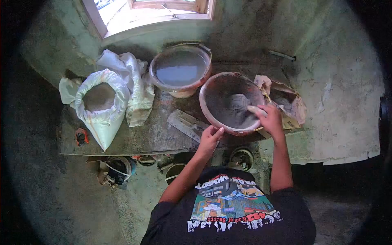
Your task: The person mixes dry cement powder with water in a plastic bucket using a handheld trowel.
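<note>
A tilted bucket (207, 102) with grey powder (224, 107) inside stands on the counter in front of me. My left hand (210, 139) grips its near left rim, thumb on top. My right hand (270, 119) is closed round the pale handle of a trowel (241, 103), held over the bucket's right side. The trowel's blade is inside the bucket and coated with grey powder, so its outline is hard to make out. Just right of the bucket, a torn paper sack (300, 107) lies open with grey powder in it.
A second bucket (179, 89) holding greyish water stands behind to the left. White sacks (104, 122) sit at the left, one open with grey-brown material. A flat metal trowel (185, 125) lies on the counter (143, 141). Several containers stand below its edge, among them a pail (114, 169).
</note>
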`<state>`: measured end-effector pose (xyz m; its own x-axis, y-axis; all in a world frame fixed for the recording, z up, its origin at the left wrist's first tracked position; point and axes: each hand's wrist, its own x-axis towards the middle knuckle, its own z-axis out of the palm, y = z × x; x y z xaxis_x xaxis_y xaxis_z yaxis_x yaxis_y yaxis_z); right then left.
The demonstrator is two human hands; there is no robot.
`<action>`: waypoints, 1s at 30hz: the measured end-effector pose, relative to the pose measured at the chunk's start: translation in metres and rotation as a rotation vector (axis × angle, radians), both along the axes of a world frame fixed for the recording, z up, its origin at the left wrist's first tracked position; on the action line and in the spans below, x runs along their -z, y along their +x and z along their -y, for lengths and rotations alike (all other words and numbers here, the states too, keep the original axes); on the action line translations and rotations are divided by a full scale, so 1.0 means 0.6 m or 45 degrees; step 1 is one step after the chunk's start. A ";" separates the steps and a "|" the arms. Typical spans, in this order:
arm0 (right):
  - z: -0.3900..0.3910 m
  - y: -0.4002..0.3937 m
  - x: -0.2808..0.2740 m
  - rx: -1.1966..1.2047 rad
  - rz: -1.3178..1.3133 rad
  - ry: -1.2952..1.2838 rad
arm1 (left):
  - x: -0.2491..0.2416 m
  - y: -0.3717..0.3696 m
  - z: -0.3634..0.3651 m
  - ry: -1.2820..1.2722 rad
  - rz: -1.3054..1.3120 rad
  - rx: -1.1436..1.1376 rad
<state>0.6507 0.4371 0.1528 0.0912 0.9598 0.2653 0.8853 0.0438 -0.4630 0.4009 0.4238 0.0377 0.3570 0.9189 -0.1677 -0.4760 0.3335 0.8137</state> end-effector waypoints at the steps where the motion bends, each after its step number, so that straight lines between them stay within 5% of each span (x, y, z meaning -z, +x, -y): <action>1: -0.001 -0.012 -0.012 0.006 0.093 0.000 | 0.000 0.001 0.001 -0.005 -0.021 -0.010; 13: 0.007 -0.015 -0.053 -0.278 0.209 0.112 | -0.006 -0.009 -0.006 0.014 -0.075 0.009; 21: 0.030 0.023 -0.072 -0.198 0.341 0.132 | -0.011 -0.002 0.002 0.016 -0.035 -0.055; 25: 0.044 0.090 -0.009 -0.109 -0.270 0.208 | -0.011 0.000 0.008 -0.033 -0.064 -0.086; 27: 0.054 0.104 0.030 0.202 -1.572 0.132 | -0.016 0.004 0.008 -0.076 -0.081 -0.089; 30: 0.081 0.125 0.041 0.304 -2.021 -0.008 | -0.051 0.017 0.012 -0.266 -0.240 -0.244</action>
<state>0.7258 0.3887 0.1283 0.3982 0.8845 -0.2432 -0.4821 -0.0237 -0.8758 0.4110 0.4165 0.0684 0.1264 0.9049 -0.4064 -0.3940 0.4217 0.8166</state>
